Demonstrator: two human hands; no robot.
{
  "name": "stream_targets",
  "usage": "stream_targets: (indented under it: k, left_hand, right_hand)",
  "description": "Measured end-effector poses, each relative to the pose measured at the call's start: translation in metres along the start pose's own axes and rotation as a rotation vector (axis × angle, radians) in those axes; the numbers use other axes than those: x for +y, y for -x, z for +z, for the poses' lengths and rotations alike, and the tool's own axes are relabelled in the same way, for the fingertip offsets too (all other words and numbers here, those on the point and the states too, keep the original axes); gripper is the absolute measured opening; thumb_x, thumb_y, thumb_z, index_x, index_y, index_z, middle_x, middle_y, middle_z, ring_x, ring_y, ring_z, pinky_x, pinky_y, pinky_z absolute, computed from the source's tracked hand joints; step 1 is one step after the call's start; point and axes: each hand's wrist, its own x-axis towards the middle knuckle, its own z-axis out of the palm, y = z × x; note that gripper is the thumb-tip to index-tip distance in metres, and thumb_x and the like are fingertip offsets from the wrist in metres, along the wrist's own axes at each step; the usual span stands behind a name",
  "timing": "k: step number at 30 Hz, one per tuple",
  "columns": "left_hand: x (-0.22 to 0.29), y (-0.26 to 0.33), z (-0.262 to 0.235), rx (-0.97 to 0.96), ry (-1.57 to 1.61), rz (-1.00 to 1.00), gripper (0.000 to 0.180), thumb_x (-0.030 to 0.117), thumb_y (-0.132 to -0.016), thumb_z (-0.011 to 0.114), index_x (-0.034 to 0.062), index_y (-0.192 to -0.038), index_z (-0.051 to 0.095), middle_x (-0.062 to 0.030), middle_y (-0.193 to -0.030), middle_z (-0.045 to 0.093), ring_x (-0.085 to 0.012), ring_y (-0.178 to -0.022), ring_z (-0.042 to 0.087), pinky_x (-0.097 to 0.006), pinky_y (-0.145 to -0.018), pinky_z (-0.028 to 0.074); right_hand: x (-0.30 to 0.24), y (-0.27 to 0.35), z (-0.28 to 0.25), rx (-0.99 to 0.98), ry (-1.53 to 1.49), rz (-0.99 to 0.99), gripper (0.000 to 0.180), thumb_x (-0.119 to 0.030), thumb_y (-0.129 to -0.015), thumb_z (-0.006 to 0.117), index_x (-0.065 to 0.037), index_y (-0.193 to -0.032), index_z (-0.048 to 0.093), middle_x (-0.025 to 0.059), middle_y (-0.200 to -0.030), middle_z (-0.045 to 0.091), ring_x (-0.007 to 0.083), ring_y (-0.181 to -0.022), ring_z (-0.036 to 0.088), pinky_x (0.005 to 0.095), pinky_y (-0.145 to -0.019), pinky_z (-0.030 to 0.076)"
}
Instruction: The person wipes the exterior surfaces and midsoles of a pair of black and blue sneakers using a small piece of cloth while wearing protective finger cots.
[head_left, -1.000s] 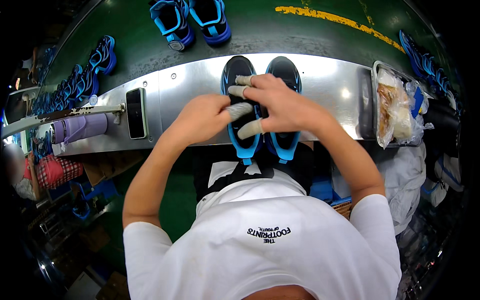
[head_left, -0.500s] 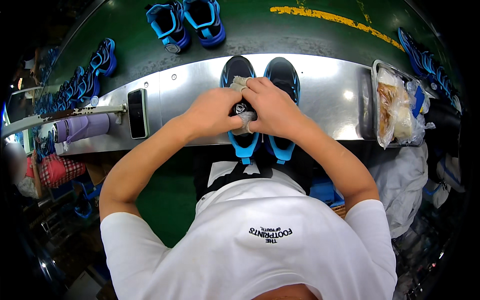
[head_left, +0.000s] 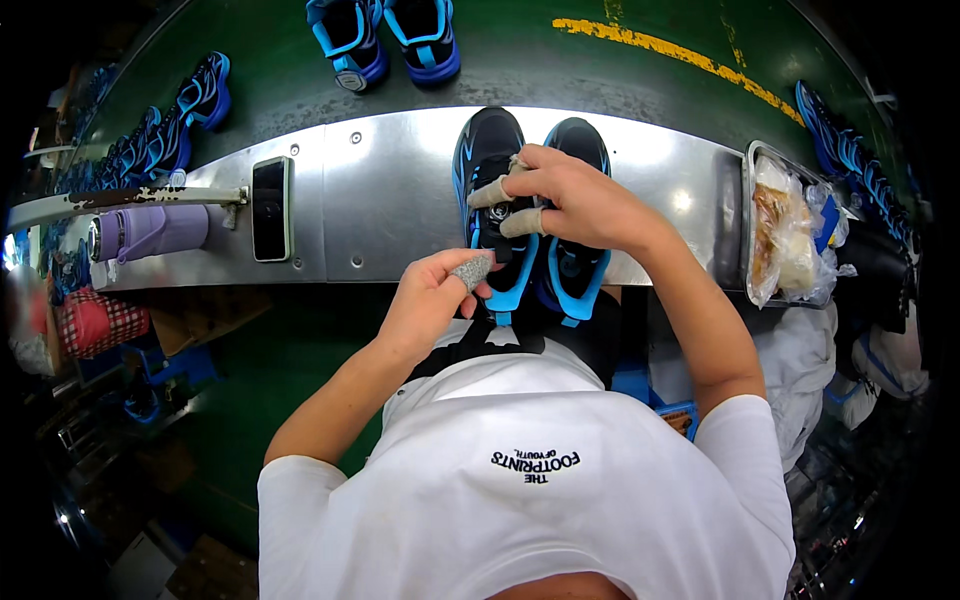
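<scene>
Two black-and-blue sneakers stand side by side on the metal ledge, toes pointing away: the left sneaker and the right sneaker. My right hand reaches over the left sneaker's lacing, its beige-wrapped fingertips apart around a round dark dial. By the ankle opening, my left hand, with a grey cover on one finger, is pinched at a small black tab, which looks like the top of the tongue. Part of the right sneaker is hidden behind my right hand.
A phone lies on the ledge at left, beside a purple bottle and a worn metal bar. At right stands a tray of bagged items. Another sneaker pair and rows of sneakers rest on the green surface beyond.
My hands, close together over the left sneaker before, are now apart. The left has come back toward the ankle opening; the right's fingers have spread over the lacing. The whole view has shifted slightly.
</scene>
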Motion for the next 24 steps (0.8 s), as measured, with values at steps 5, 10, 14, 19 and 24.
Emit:
stream_targets:
  k: [5, 10, 14, 19, 24]
  left_hand:
    - [-0.008, -0.003, 0.007, 0.017, 0.154, 0.003, 0.026, 0.009, -0.097, 0.051, -0.0012, -0.118, 0.063, -0.0115, -0.096, 0.068, -0.0097, -0.07, 0.053, -0.023, -0.064, 0.044]
    - [-0.008, -0.004, 0.012, 0.02, 0.177, 0.061, 0.023, 0.009, -0.095, 0.052, -0.0002, -0.112, 0.064, -0.0125, -0.1, 0.066, -0.0119, -0.077, 0.056, -0.026, -0.071, 0.047]
    - [0.003, 0.01, 0.02, -0.015, -0.8, 0.603, 0.035, 0.014, -0.088, 0.062, 0.0092, -0.123, 0.06, -0.0205, -0.115, 0.059, -0.0325, -0.099, 0.06, -0.039, -0.091, 0.046]
    - [0.002, -0.003, 0.045, -0.153, -1.304, 0.762, 0.054, 0.024, -0.075, 0.072, 0.0123, -0.126, 0.057, -0.0211, -0.094, 0.06, -0.0338, -0.091, 0.058, -0.046, -0.091, 0.036]
    - [0.012, -0.065, 0.052, -0.08, -1.268, 0.955, 0.026, 0.029, -0.07, 0.071, 0.0116, -0.088, 0.068, -0.0169, -0.079, 0.059, -0.0323, -0.083, 0.058, -0.043, -0.083, 0.038]
  right_hand:
    - [0.0, 0.001, 0.024, 0.16, 0.116, -0.035, 0.028, -0.02, -0.075, 0.074, -0.009, -0.101, 0.072, 0.0096, -0.088, 0.058, 0.0286, -0.088, 0.058, 0.04, -0.077, 0.048]
    - [-0.009, 0.009, 0.034, 0.332, 0.216, 0.063, 0.028, -0.021, -0.073, 0.076, -0.008, -0.096, 0.072, 0.0095, -0.09, 0.062, 0.0299, -0.087, 0.061, 0.0391, -0.074, 0.05]
    - [-0.001, 0.02, 0.001, 0.325, -0.083, 0.078, 0.028, -0.026, -0.082, 0.073, -0.005, -0.1, 0.071, 0.01, -0.092, 0.069, 0.0238, -0.08, 0.062, 0.0336, -0.073, 0.05]
    - [0.043, 0.039, -0.027, 0.503, -0.248, 0.324, 0.023, -0.022, -0.093, 0.064, -0.003, -0.106, 0.071, 0.0049, -0.095, 0.07, 0.0098, -0.088, 0.061, 0.0253, -0.077, 0.048]
    - [0.05, 0.063, -0.018, 0.524, -0.345, 0.287, 0.023, -0.019, -0.095, 0.063, -0.003, -0.109, 0.071, 0.0039, -0.099, 0.07, 0.0087, -0.085, 0.057, 0.0226, -0.076, 0.046]
